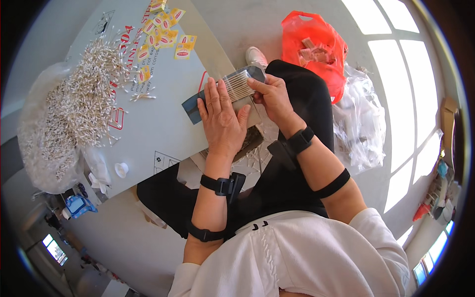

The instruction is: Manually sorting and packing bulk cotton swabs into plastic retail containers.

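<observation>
Across the table's right corner lies a flat pack of cotton swabs (238, 86), a row of swabs side by side with a dark blue end sticking out at the left. My left hand (220, 116) rests flat on its left part, fingers stretched out and thumb apart. With thumb and fingers my right hand (275, 97) pinches the pack's right end. Part of the pack is hidden beneath my left palm and fingers. A large heap of loose cotton swabs (81, 99) spills out of a clear plastic bag (34, 128) at the table's left.
Small yellow and white labels (184, 47) are scattered on the table (163, 109). A white round cap (121, 170) stands near its front edge. On the floor at the right are a red plastic bag (314, 34) with packs inside and a clear bag (358, 123). An open box (250, 143) is below my hands.
</observation>
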Available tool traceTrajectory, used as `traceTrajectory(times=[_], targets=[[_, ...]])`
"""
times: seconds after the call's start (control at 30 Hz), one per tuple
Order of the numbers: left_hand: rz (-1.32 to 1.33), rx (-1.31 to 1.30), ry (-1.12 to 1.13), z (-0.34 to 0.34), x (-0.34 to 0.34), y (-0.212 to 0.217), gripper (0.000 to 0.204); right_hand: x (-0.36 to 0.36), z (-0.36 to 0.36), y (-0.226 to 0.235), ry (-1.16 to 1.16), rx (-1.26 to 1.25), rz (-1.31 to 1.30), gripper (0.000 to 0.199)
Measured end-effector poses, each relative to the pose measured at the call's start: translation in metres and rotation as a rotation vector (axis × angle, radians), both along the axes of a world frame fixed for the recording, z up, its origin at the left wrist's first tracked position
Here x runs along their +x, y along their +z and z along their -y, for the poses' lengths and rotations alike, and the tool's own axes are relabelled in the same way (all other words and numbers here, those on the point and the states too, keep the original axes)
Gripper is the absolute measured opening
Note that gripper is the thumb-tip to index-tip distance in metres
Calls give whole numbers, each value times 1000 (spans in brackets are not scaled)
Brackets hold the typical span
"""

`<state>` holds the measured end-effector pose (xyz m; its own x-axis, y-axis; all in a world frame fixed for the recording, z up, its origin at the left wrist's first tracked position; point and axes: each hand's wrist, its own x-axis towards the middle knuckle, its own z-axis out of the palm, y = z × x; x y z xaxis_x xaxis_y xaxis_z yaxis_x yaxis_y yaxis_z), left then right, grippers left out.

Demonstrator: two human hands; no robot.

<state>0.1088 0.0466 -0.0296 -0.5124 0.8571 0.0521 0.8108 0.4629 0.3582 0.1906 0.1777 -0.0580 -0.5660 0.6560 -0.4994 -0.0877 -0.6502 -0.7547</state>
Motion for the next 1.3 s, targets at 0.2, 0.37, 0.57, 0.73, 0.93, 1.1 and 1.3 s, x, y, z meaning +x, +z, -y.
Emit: traceTrajectory(times=[0.2, 0.37, 0.57, 0.73, 0.93, 1.1, 1.3], targets=[[15, 10, 15, 6, -5, 2, 78, 5, -2, -7, 47, 72, 12, 16], [26, 371, 147, -1, -72, -1, 45, 8, -5, -3, -3, 23, 77, 27], [205, 211, 279, -64, -170, 22, 27, 9, -9, -6, -101, -173, 48, 26], [109, -23, 362, -79, -182, 15, 44, 2, -8, 1, -69, -190, 30, 24], [395, 73, 501, -68, -154, 19, 24, 4, -8, 0, 16, -124, 45, 16], [1016, 314, 496, -36, -106, 39, 11, 4, -7, -4, 35, -87, 16, 15], [899, 161, 466, -9, -72, 34, 20, -2, -4, -1, 0, -65, 45, 17]])
